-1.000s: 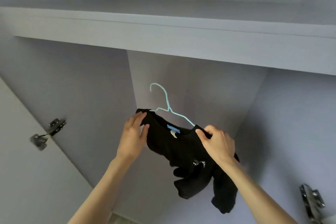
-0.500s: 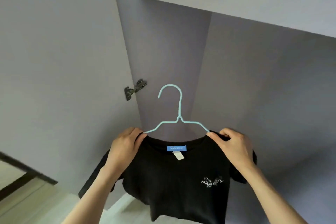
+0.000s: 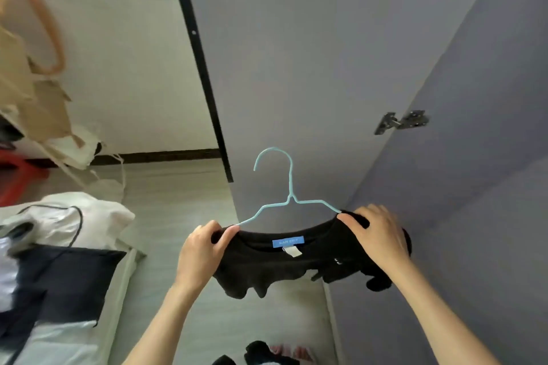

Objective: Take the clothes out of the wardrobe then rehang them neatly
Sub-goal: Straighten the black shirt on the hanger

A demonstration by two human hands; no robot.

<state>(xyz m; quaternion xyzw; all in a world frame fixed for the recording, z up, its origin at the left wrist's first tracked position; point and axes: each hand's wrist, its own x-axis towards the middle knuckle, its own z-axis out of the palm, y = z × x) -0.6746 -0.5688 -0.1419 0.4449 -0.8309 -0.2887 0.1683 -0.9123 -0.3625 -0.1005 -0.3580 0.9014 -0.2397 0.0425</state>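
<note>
Two hands carry one garment here, and the scene reads from the bed across to the wardrobe. At far left a bed holds a white pillow and dark bedding, with pale floor beside it. Next comes the left hand, its fingers curled and pinching the left shoulder of a black T-shirt. The shirt hangs on a light blue wire hanger, whose hook stands upright and free above the collar, caught on nothing. The right hand grips the other shoulder, fingers pressed down over the cloth and the hanger's arm. Behind them stand the open grey wardrobe door and, further right, the wardrobe side wall with a metal hinge.

The shirt is held in mid-air, clear of the wardrobe, between bed and door. It looks soft and limp: its lower part is bunched and rumpled under the right hand, the hem hanging in uneven folds. A blue label and a white tag show inside the neck.

My judgement of the risks: since only the shoulders are pinched, a loosened grip on either side could let the cloth slide down the thin wire and off. The bunched right side may stay creased unless it is shaken out. The free hook could also snag the door edge as the shirt is carried.
</note>
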